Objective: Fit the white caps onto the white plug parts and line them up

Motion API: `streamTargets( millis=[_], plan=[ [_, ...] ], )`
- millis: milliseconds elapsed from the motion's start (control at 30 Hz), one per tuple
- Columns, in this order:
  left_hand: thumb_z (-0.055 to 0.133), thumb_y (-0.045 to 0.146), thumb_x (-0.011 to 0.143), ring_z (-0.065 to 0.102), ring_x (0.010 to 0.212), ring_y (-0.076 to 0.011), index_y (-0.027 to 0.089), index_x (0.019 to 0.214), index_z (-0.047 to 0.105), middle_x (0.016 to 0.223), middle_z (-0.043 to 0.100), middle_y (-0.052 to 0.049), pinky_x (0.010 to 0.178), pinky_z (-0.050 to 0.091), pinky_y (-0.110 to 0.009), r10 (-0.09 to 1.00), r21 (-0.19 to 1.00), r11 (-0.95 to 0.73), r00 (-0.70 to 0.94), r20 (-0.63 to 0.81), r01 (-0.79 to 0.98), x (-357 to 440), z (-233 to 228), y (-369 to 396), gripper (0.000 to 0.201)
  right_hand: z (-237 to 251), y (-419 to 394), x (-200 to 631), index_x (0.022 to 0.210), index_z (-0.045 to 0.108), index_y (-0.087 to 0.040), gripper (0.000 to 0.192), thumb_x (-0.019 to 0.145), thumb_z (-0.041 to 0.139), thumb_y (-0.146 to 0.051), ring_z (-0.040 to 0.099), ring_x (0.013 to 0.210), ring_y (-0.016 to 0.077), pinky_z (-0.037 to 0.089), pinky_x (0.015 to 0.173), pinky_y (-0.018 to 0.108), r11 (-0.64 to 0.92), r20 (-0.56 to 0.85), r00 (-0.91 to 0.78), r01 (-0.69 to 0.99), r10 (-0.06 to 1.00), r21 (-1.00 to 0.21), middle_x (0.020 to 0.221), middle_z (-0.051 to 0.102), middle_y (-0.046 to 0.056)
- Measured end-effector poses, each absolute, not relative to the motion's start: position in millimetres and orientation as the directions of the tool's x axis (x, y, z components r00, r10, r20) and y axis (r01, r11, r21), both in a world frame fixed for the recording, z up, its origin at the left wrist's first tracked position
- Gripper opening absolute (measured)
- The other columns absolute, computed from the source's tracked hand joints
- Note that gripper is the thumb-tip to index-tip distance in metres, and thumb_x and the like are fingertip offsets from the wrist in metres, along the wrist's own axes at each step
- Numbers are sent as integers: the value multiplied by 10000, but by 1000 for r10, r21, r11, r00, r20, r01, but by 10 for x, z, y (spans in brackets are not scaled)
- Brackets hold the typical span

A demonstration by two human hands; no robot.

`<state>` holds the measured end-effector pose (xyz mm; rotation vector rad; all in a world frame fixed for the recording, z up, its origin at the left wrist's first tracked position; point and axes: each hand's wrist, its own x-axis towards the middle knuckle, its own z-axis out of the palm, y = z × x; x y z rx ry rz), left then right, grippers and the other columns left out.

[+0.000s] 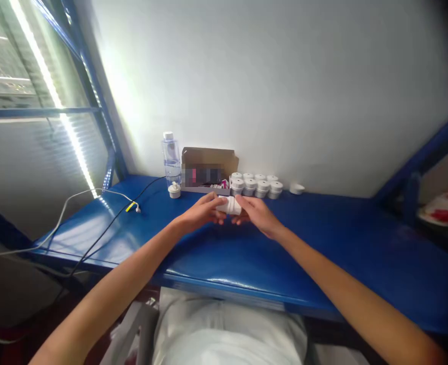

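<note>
Above the blue tabletop, my two hands hold one small white lidded container [229, 206] lying on its side between them. My left hand [204, 209] is closed round its left end. The right end is gripped by my right hand [256, 212], with the thumb on top. Just behind my hands stand several similar white containers [262, 186] in two rows. To their left is an open cardboard box [209, 152] with small pink and white items inside, its middle blurred out.
A clear water bottle [171, 162] stands left of the box, with a small white capped piece [174, 190] before it. A white cup-like piece [296, 188] lies near the wall. Cables [106, 230] cross the table's left side. Blue metal frame posts [95, 96] rise at the left.
</note>
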<state>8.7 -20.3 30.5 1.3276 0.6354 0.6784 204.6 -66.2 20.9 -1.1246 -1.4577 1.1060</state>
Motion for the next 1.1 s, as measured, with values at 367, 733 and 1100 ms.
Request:
streamTargets(
  millis=[367,733,1100],
  plan=[
    [686,469,853,663,597,-128,192,895,464,727,664,-24,542,445,-209,773,991,82,634,5,-108,96,316,-224,357,227,-677,2053,888,713,-158,547,844,588,-688,709,657,247,596,631,378,174,166,-85,103,982,-979,756,729,85],
    [543,604,894,417,373,-77,168,984,583,514,506,41,389,305,-210,740,989,145,661,-124,24,41,346,-174,447,199,-762,1992,1139,687,-233,514,702,837,-457,681,1080,299,521,1026,458,542,552,-49,282,832,-792,1162,721,77],
    [797,472,747,670,786,-143,201,1076,515,928,683,-40,731,491,-250,740,979,-190,645,189,-69,117,347,-317,511,184,-641,2057,786,658,-172,539,834,585,-705,587,474,174,445,411,275,133,138,56,84,989,-988,578,642,48]
  ],
)
